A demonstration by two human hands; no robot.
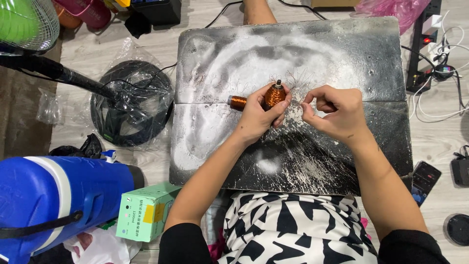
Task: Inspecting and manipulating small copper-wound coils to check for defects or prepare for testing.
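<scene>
Winding copper-wire coil (274, 95) | left hand (257, 115) clamped on coil | right hand (337, 111) pinched together on fine wire | next: steady tension

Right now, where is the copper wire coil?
In the head view, the copper wire coil sits near the middle of the grey work board, gripped by the left hand, just left of the right hand.

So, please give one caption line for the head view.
Left hand holds copper coil; right hand pinches wire above grey board.
</scene>
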